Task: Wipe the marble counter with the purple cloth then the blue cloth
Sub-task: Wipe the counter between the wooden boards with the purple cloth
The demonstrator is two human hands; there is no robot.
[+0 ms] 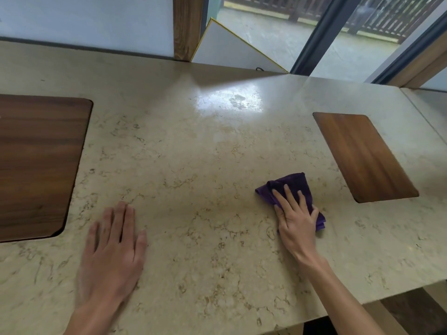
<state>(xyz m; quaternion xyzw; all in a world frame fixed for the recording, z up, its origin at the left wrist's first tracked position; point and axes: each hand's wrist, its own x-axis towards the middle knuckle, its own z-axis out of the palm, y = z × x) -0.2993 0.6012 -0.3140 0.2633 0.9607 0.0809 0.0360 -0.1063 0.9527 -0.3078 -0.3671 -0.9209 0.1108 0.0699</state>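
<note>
The beige marble counter (193, 165) fills most of the view. A crumpled purple cloth (290, 186) lies on it at the right, and my right hand (296, 220) presses flat on top of it with fingers spread. My left hand (113, 247) rests palm down on the bare marble at the lower left, holding nothing. No blue cloth is in view.
Two dark wooden inlays are set into the counter, one at the left (36, 165) and one at the right (365, 157). A white board (229, 52) leans behind the counter beside a wooden post (187, 27). The counter's front edge runs along the lower right.
</note>
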